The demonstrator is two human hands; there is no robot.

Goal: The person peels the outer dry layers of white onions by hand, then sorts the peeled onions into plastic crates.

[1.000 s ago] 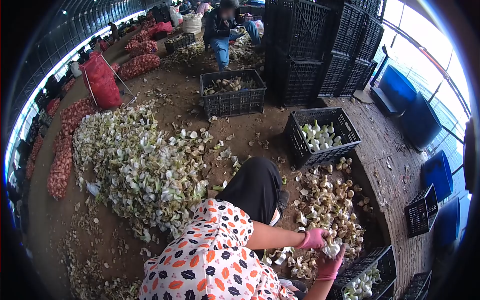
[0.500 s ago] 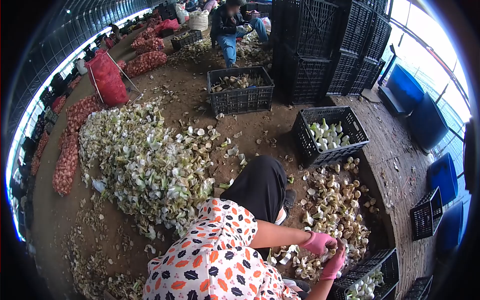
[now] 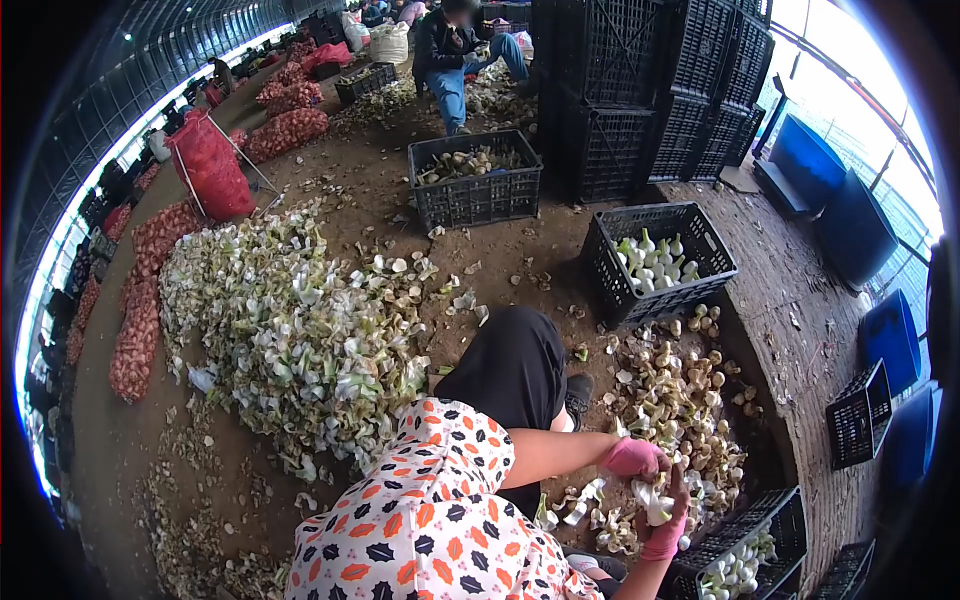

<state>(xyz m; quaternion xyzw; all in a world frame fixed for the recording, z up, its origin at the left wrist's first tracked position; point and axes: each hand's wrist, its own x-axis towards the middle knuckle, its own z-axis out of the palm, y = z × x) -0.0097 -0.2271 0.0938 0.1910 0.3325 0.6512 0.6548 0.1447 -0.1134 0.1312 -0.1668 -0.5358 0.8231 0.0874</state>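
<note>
My left hand (image 3: 638, 458), in a pink glove with bare fingertips, is closed at the upper side of a white garlic bulb (image 3: 656, 502). From below, my right hand (image 3: 664, 532), gloved the same way, holds that bulb with its fingers round it. Loose pale skin hangs about the bulb; the exact contact of the left fingertips is partly hidden. Under and beyond both hands lies a heap of unpeeled garlic bulbs (image 3: 690, 400). Close to my right hand, a black crate (image 3: 712, 548) holds peeled white bulbs (image 3: 738, 572).
Another black crate (image 3: 655, 300) with white bulbs stands ahead, and one with brownish garlic (image 3: 475, 208) lies farther off. A big pile of peelings (image 3: 300, 330) spreads at left beside red net sacks (image 3: 135, 350). Stacked crates (image 3: 625, 150) rise behind; a person (image 3: 450, 60) sits beyond.
The white bulb now shows clearly between my hands, which have drawn slightly apart. My left hand has shifted up a little. The view has tilted slightly.
</note>
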